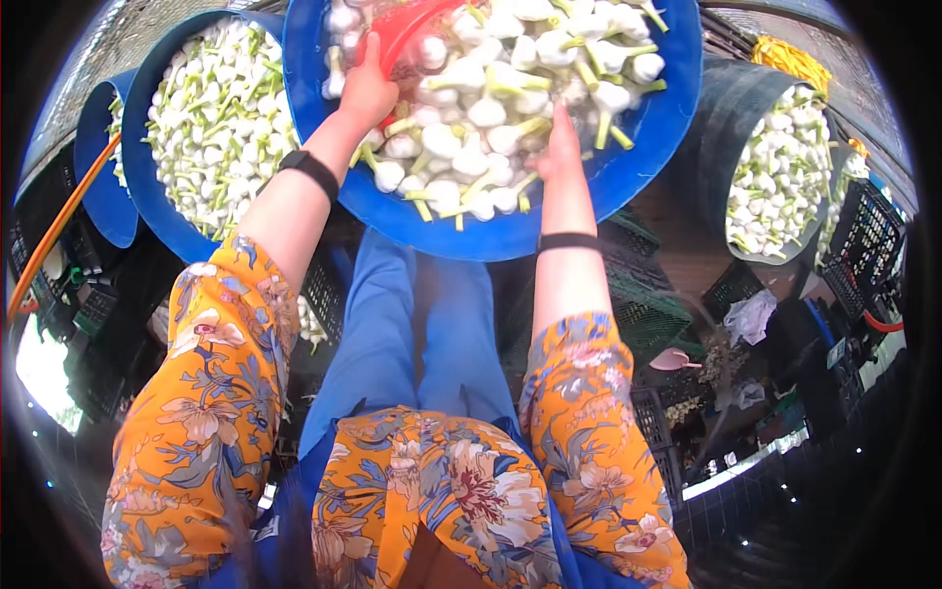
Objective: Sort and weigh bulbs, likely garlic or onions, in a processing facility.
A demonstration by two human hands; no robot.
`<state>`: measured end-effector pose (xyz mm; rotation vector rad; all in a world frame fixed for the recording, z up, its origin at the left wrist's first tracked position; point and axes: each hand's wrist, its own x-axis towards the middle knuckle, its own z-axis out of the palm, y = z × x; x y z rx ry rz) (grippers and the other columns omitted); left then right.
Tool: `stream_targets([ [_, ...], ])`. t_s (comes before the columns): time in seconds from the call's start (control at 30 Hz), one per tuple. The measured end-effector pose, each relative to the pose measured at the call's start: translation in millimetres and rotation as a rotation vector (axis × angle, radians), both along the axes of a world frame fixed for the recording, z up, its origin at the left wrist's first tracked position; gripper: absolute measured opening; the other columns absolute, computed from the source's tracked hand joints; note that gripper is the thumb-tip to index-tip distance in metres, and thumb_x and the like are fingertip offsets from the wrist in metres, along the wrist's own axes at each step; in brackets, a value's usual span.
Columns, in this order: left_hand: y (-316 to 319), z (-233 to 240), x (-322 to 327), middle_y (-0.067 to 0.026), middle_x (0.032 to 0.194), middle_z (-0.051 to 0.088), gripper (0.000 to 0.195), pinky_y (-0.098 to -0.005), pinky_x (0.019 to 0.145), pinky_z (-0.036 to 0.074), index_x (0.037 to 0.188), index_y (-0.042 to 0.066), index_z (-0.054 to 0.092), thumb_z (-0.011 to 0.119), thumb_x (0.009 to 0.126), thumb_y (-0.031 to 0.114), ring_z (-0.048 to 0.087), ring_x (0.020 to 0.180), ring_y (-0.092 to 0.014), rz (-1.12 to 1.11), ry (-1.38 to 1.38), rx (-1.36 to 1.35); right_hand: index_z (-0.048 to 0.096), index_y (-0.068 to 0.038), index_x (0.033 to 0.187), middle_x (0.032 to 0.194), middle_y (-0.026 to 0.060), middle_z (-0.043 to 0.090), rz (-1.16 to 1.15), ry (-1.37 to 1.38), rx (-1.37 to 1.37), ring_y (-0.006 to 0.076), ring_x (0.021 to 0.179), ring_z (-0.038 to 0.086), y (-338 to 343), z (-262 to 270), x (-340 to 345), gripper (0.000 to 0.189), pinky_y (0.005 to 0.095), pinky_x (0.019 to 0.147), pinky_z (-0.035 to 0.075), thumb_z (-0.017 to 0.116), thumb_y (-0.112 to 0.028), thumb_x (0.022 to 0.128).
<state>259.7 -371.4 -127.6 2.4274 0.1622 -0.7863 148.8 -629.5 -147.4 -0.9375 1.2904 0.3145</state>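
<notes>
A large round blue plastic tub (478, 247) stands before me, holding water and many garlic bulbs (486, 110) with cut green stems. My left hand (368, 92) grips the rim of a red plastic basket or scoop (419, 26) at the upper left of the tub; the far part is cut off by the picture's edge. On the right side, my right hand (563, 143) dips among the bulbs, its fingertips partly hidden by water and garlic. Whether it holds a bulb cannot be told.
Blue barrels (136, 147) full of garlic are at the left, crossed by an orange hose (62, 221). A dark barrel (717, 140) of garlic lies tilted at the right. Black crates (868, 243), green mesh (644, 309), a pink scoop (671, 359) and a plastic bag (751, 316) are lower right.
</notes>
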Motion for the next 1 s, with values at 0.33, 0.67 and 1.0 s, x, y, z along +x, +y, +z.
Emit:
stream_targets([
  [0.33,-8.4,-59.6,-16.3,-0.0219,0.112,0.062,0.061,-0.0413,0.092,0.046,0.138,0.015,0.044,0.055,0.078,0.006,0.060,0.106,-0.037,0.134,0.097,-0.270,0.028,-0.011,0.148,0.148,0.0121,0.036,-0.248,-0.089,0.222,0.0318,0.134,0.037,-11.3,-47.9,1.5,0.093,0.0539,0.104,0.035,0.037,-0.078,0.084],
  [0.67,-18.2,-29.7,-22.8,-0.0105,0.096,0.062,0.063,-0.0398,0.068,0.057,0.131,0.004,0.047,0.046,0.071,-0.015,0.065,0.084,-0.024,0.571,0.337,-0.776,0.030,-0.015,0.147,0.147,0.0082,0.038,0.186,-0.089,0.072,0.0306,0.133,0.038,-14.4,-12.8,25.7,0.088,0.0593,0.103,0.030,0.042,-0.075,0.084],
  [1.0,-23.6,8.3,-39.7,-0.0154,0.113,0.059,0.065,-0.0390,0.078,0.059,0.131,0.004,0.043,0.039,0.071,-0.018,0.067,0.091,-0.029,0.626,0.369,-0.753,0.031,-0.008,0.146,0.147,0.0146,0.035,0.258,-0.245,-0.061,0.0271,0.135,0.033,-9.4,-10.0,29.9,0.088,0.0430,0.105,0.032,0.073,-0.038,0.075],
])
